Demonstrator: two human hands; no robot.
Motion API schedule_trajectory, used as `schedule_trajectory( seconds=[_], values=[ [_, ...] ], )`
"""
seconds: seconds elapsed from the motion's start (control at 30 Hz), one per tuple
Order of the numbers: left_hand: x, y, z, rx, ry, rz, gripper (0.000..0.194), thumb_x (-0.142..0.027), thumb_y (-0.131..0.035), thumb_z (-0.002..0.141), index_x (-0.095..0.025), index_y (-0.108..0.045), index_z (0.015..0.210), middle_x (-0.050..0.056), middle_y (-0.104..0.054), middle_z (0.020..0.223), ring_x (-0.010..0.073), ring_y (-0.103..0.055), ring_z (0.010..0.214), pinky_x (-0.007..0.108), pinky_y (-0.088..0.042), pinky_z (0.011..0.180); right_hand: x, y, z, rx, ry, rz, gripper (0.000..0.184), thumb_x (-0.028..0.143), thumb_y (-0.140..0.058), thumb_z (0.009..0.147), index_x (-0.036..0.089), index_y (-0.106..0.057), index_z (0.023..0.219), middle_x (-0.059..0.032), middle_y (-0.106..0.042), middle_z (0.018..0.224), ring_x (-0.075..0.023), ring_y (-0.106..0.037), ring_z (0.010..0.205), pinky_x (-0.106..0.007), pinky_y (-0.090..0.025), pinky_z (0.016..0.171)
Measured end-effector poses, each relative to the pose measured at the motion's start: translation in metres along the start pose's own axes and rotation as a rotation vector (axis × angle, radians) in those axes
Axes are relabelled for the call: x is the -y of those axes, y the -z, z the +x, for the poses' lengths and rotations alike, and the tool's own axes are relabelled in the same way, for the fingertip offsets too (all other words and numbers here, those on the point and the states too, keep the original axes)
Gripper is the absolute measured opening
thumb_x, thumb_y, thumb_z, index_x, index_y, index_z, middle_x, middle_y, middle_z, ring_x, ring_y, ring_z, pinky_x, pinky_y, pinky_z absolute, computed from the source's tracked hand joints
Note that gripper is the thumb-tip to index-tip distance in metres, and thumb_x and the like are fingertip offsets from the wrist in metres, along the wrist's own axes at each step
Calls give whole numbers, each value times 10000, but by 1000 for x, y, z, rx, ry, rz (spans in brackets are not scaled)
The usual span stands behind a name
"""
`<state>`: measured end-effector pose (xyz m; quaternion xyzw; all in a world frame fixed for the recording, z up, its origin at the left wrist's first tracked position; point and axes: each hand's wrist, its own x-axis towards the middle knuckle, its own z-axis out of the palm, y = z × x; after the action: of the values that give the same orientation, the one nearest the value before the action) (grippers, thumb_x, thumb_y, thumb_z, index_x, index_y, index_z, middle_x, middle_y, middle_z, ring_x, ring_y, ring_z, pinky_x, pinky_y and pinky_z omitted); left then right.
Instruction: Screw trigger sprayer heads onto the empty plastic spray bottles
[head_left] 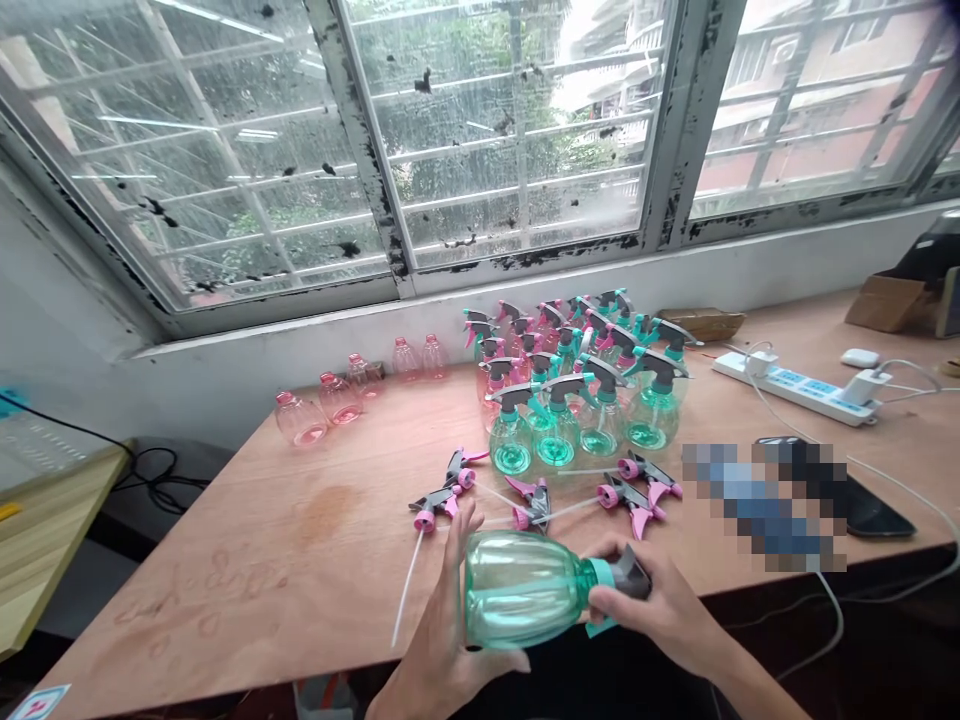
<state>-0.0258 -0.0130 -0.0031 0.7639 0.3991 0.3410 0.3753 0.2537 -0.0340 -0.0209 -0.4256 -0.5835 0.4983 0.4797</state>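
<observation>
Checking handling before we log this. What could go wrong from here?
The teal spray bottle, held on its side by the left hand and right hand, is over the table's near edge; a slip could drop it. The thin dip tube beside the left hand could snag. A knock could topple the tightly packed upright bottles.

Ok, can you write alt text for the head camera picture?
A left hand and right hand hold a clear green plastic spray bottle above a wooden table, beside loose pink-and-grey spray triggers. Rows of green and pink bottles stand behind.
</observation>
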Motion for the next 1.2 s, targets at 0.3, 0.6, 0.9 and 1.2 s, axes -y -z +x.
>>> schedule_trajectory(
  seconds=[0.3, 0.6, 0.9, 1.2],
  values=[
    [-30, 19, -3, 172, 165, -184, 995, -862, -552, 712, -271, -475, 1508, 123, -618, 1451, 431, -594, 1269, 452, -540, 1038, 52, -3, -18, 71, 584, -549, 357, 180, -784, 845, 227, -667, 1179, -58, -833, 917, -232, -789, 740, -252, -611, 660],
    [20, 14, -17, 45, 158, -154, 1209, -464, -916, 657, -392, -165, 1603, 106, -389, 1638, 420, -371, 1488, 565, -340, 1208, 16, -10, -2, 32, -132, 92, 314, 490, -713, 888, 183, -666, 936, -3, -728, 650, -205, -711, 578, -296, -601, 572],
    [-23, 4, -6, -146, 232, -384, 497, -592, -499, 963, -324, -528, 1380, 83, -552, 1466, 334, -491, 1384, 480, -364, 1189, 16, -19, -10, 36, 383, -334, 295, 345, -810, 840, 249, -707, 1098, -62, -821, 877, -255, -771, 740, -297, -605, 702],
    [-47, -28, -3, -421, -324, -76, 466, -570, -575, 937, -280, -545, 1301, 95, -584, 1223, 286, -565, 1193, 371, -461, 1015, -6, -19, -6, 107, -117, 369, 398, 536, -788, 824, 198, -602, 925, 34, -670, 611, -135, -644, 520, -229, -473, 537]
  ],
)
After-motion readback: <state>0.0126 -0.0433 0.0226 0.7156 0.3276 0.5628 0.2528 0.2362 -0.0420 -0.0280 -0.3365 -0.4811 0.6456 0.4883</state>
